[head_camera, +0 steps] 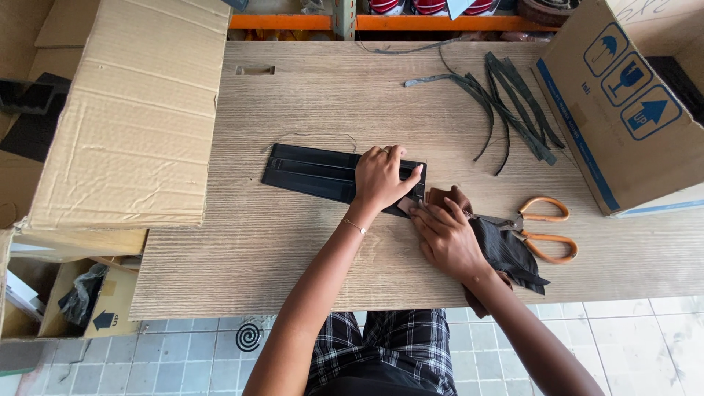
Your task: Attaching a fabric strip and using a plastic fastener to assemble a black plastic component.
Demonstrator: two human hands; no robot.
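A flat black folded piece (312,174) lies across the middle of the wooden table (308,103). My left hand (383,177) presses down on its right end, fingers spread over it. My right hand (447,238) lies just to the right, fingertips touching the piece's right corner and resting on a brown and dark cloth scrap (506,249). Orange-handled scissors (546,227) lie on the table right beside my right hand, blades partly under the cloth.
A pile of thin dark strips (506,103) lies at the back right. A large cardboard box (623,103) stands at the right edge; a cardboard flap (132,110) covers the table's left. More boxes (95,308) sit on the tiled floor at lower left.
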